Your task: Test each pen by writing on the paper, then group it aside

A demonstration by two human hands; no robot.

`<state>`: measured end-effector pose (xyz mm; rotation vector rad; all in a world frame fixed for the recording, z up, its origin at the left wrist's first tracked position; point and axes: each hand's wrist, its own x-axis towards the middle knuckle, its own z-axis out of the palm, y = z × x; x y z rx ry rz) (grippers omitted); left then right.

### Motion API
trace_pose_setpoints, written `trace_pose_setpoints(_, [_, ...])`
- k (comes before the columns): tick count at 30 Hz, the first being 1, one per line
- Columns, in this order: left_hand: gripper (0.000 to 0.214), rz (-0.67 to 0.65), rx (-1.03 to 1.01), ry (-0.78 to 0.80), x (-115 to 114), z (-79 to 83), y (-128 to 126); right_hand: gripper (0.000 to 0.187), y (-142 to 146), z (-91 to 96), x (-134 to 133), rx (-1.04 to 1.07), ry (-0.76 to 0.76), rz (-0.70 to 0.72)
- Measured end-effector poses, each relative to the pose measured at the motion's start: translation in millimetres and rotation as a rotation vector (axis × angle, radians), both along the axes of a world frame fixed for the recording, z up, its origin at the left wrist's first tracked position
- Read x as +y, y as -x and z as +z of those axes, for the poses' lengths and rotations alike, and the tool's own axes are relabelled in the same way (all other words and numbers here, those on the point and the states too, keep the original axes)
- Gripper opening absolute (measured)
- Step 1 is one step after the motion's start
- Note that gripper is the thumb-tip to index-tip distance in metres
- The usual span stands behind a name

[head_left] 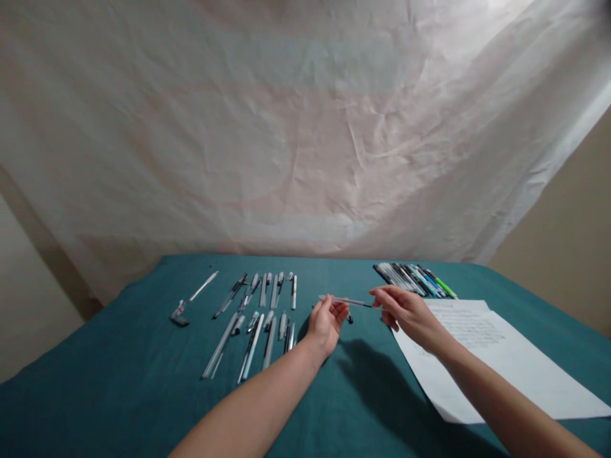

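Observation:
My left hand (325, 326) is closed on the clear barrel of a slim pen (351, 301), held level above the table with the thumb on top. The pen has a dark part toward its right end. At that end my right hand (401, 312) is closed in a pinch; whether it grips the pen itself or a small part from it, I cannot make out. A small black piece (350, 319) shows just past the fingers of my left hand, partly hidden.
Pen parts (258, 343), clear barrels, caps and refills, lie in two rows at left. Further left are a white stick-like piece (203, 286) and a crumpled clear wrapper (179, 313). Several pens (413, 280) lie side by side at back right, behind written paper sheets (506, 369).

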<state>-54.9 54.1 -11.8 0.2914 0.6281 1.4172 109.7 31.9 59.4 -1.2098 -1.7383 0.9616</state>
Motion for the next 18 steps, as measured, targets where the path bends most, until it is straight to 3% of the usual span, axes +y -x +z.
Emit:
trace_pose_setpoints(2, [0.013,0.005,-0.039,0.030,1,-0.3,2,0.047,0,-5.4,3,0.151,0.010,-0.053])
trace_pose_setpoints(4, [0.015,0.013,-0.068,0.050,2,-0.1,4,0.047,-1,-15.5,8,0.174,-0.007,-0.070])
trace_pose_setpoints(7, [0.017,0.024,-0.093,0.066,2,0.6,4,0.036,-1,-38.7,14,-0.076,-0.079,-0.007])
trace_pose_setpoints(11, [0.020,0.020,-0.099,0.063,1,1.5,3,0.021,10,-66.5,14,-0.382,-0.330,0.063])
trace_pose_setpoints(18, [0.016,0.020,-0.090,0.026,1,1.1,1,0.015,21,-72.9,7,-0.549,-0.420,0.098])
